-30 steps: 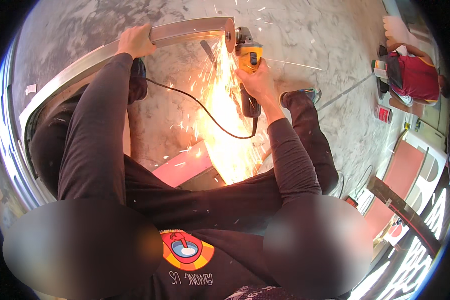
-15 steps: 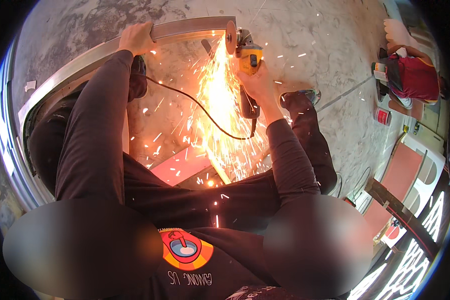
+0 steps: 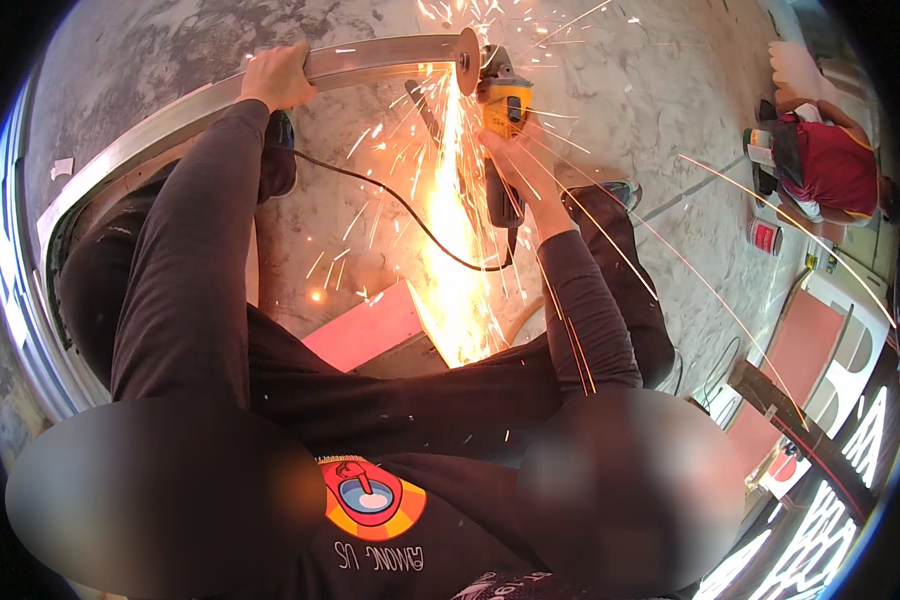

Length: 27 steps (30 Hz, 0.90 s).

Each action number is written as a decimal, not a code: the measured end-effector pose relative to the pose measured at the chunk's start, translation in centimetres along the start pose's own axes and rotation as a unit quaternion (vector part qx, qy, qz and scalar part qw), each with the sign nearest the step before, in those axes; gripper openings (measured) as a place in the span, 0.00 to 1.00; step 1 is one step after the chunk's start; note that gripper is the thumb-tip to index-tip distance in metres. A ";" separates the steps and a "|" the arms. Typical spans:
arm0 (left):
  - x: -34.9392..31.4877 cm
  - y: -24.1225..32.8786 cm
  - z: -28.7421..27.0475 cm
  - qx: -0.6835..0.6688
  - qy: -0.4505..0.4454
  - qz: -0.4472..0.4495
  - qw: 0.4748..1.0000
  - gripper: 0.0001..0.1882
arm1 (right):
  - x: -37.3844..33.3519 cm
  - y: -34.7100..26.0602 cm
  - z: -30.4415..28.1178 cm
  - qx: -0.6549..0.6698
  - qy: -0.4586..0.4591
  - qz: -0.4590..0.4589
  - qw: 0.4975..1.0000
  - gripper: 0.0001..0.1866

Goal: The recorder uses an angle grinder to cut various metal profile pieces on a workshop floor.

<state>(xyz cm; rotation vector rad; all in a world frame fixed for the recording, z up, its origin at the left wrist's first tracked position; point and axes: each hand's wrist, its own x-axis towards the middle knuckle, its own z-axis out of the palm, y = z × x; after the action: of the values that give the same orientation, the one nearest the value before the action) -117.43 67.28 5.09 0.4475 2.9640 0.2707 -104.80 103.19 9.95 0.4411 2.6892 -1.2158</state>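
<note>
My right hand [image 3: 518, 165] is wrapped round the body of a yellow and black angle grinder [image 3: 505, 110]. Its round cutting disc [image 3: 467, 62] stands at the right end of a long metal bar [image 3: 390, 57]. A bright stream of sparks [image 3: 453, 260] pours from the disc toward my lap, and more sparks fly up and to the right. My left hand [image 3: 277, 78] is closed over the same bar, left of the disc. From the grinder's rear a black cord [image 3: 410, 220] loops leftward over the floor.
A pink-topped block [image 3: 370, 328] lies between my legs beside the sparks. My shoes and knees flank the work. At right, a person in a dark red top [image 3: 830, 165] crouches near a red can [image 3: 765, 237]. Reddish boards [image 3: 795, 340] and a dark beam [image 3: 795, 430] lie lower right.
The disc has shifted slightly right and down at the bar's end. The spark stream is narrower, with long streaks now reaching right. My left hand stays in place.
</note>
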 end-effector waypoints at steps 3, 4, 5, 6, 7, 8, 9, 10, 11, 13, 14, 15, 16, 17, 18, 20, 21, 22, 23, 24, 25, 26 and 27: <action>0.3 1.0 -0.2 0.006 -0.016 -0.001 1.000 0.22 | 0.7 1.5 -0.2 -0.034 0.019 -0.005 0.999 0.29; 0.3 1.0 -0.3 0.006 -0.016 -0.002 1.000 0.22 | 0.9 1.7 -0.2 0.002 0.010 -0.017 1.000 0.29; 0.4 1.0 -0.3 0.008 -0.019 -0.003 1.000 0.22 | 1.0 1.9 -0.1 0.038 0.001 -0.028 0.999 0.30; 0.5 1.1 -0.4 0.010 -0.022 -0.004 1.000 0.22 | 1.0 2.2 -0.2 0.038 0.001 -0.029 0.999 0.30; 0.3 1.0 -0.3 0.011 -0.024 -0.006 1.000 0.22 | 0.6 1.5 -0.1 0.018 -0.001 -0.004 1.000 0.31; 0.2 0.9 -0.3 0.006 -0.022 -0.008 1.000 0.21 | 0.3 0.8 0.0 -0.002 -0.002 0.020 1.000 0.33; 0.0 0.8 -0.3 0.000 -0.019 -0.009 1.000 0.21 | 0.0 0.6 0.0 -0.001 -0.004 0.021 1.000 0.33; 0.1 0.6 -0.2 0.000 -0.018 -0.010 1.000 0.21 | -0.1 0.4 -0.2 0.002 -0.010 0.008 1.000 0.32; 0.2 0.4 -0.2 0.004 -0.017 -0.008 1.000 0.23 | -0.1 0.3 -0.3 0.005 -0.015 -0.005 1.000 0.32; 0.3 0.2 0.1 0.007 -0.015 -0.006 1.000 0.25 | -0.3 0.3 -0.2 0.032 -0.018 -0.002 0.999 0.32; 0.3 0.3 0.2 0.004 -0.007 -0.003 1.000 0.25 | -0.3 0.5 -0.3 0.059 -0.021 0.001 0.998 0.32; 0.4 0.4 0.3 0.001 0.001 0.001 1.000 0.25 | 0.0 0.5 -0.4 0.058 -0.020 0.000 0.998 0.32; 0.4 0.4 0.2 0.002 0.000 0.001 1.000 0.25 | 0.3 0.3 -0.5 0.024 -0.007 0.008 1.000 0.31; 0.5 0.5 0.2 0.006 -0.011 0.000 1.000 0.25 | 0.4 0.1 -0.6 -0.009 0.007 0.015 1.000 0.31; 0.5 0.5 0.1 0.011 -0.022 -0.001 1.000 0.25 | 0.5 -0.1 -0.7 -0.009 0.007 0.016 1.000 0.31; 0.3 0.5 0.2 0.008 -0.019 -0.004 1.000 0.25 | 0.8 -1.1 -1.1 -0.016 -0.010 0.019 1.000 0.32; 0.2 0.5 0.3 0.004 -0.016 -0.007 1.000 0.25 | 0.8 -1.4 -1.1 -0.016 -0.010 0.018 1.000 0.32; 0.2 0.4 0.3 0.005 -0.015 -0.008 1.000 0.25 | 0.8 -1.5 -1.1 -0.025 -0.005 0.020 0.999 0.31; 0.3 0.4 0.3 0.006 -0.010 -0.006 1.000 0.25 | 0.9 -1.6 -1.2 -0.035 0.000 0.021 0.999 0.31; 0.4 0.3 0.3 0.008 -0.006 -0.005 1.000 0.24 | 0.8 -1.7 -1.2 -0.035 -0.001 0.021 0.999 0.31; 0.4 0.3 0.3 0.007 -0.006 -0.005 1.000 0.24 | 0.7 -1.4 -1.2 -0.019 0.001 0.001 1.000 0.30; 0.4 0.3 0.3 0.002 -0.005 0.000 1.000 0.24 | 0.6 -1.2 -1.2 -0.003 0.004 -0.018 1.000 0.29; 0.3 0.3 0.3 -0.002 -0.003 0.004 1.000 0.23 | 0.5 -0.9 -1.2 -0.004 0.003 -0.018 1.000 0.29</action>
<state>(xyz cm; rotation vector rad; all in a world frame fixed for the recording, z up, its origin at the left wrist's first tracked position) -117.61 67.75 4.82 0.4603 2.9564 0.2756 -105.63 103.60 11.22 0.3985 2.7178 -1.2158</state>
